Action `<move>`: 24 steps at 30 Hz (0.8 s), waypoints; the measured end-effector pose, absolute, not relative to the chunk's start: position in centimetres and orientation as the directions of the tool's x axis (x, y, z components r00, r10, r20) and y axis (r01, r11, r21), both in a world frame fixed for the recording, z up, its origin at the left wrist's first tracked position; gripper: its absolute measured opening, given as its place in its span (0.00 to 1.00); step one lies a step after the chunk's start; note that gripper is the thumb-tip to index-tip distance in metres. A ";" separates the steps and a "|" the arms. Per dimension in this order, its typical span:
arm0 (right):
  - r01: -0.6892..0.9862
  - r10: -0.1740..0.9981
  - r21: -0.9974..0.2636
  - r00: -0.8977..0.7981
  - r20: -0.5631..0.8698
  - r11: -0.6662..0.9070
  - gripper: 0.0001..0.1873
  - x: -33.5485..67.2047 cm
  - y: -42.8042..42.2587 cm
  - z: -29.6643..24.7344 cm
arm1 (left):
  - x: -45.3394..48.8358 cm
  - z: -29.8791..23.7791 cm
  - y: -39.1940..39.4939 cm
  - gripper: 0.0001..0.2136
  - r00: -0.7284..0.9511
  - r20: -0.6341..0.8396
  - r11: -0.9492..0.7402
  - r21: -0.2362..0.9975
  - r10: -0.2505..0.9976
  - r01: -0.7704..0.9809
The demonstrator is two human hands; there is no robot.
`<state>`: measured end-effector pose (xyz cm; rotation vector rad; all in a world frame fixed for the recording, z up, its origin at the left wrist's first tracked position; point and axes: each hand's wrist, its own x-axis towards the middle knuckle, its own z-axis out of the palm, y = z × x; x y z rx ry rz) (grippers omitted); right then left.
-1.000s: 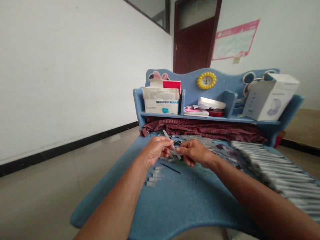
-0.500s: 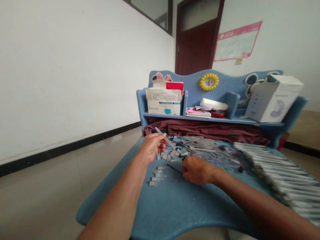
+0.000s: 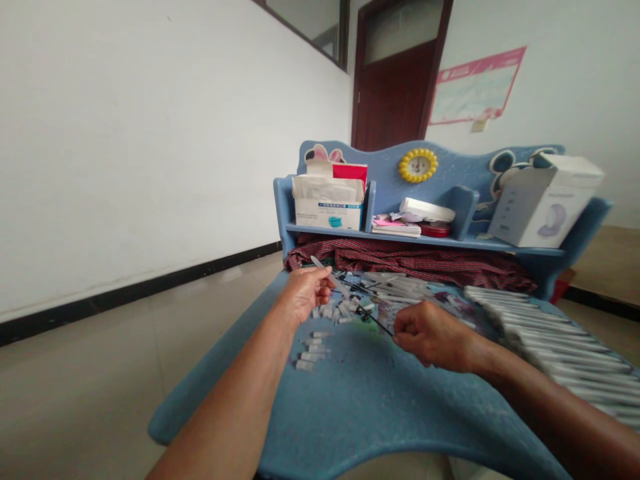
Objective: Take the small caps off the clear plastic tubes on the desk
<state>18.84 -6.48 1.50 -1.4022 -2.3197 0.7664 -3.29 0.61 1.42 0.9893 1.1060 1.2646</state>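
My left hand (image 3: 309, 293) is closed in a pinch on a slim translucent white tube (image 3: 339, 285), which slants down to the right. My right hand (image 3: 433, 337), also closed, grips the end of a thin black rod (image 3: 383, 325). The rod's other end points up and left toward small dark pieces by the left hand. Below the left hand lie a cluster of short translucent caps (image 3: 330, 312) and a short row of similar caps (image 3: 311, 355). Behind the hands is a heap of translucent tubes (image 3: 400, 283).
The blue desk (image 3: 350, 413) has ink-like stains. A stack of long silvery-white sticks (image 3: 555, 340) lies at its right. Checked cloth (image 3: 425, 263) is bunched beneath the shelf, which holds a mask box (image 3: 327, 213), papers (image 3: 395, 227) and a white carton (image 3: 545, 203).
My right hand has moved right, away from the small pieces, and now holds the black rod by its near end. My left hand stays nearly in place with the tube.
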 end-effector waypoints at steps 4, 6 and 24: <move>0.719 0.881 -0.561 -0.471 0.038 0.409 0.08 18.4 -6.4 1.7 | -2.9 1.3 0.5 0.06 -0.018 -0.087 0.082 0.979 0.996 -0.185; 0.729 0.883 -0.548 -0.468 0.041 0.411 0.08 18.3 -6.4 1.7 | -2.8 1.2 0.5 0.07 -0.013 -0.093 0.089 0.979 0.996 -0.183; 0.831 0.896 -0.336 -0.420 0.142 0.443 0.09 16.5 -4.4 3.2 | -2.3 0.9 0.4 0.06 0.008 -0.094 0.094 0.984 0.996 -0.151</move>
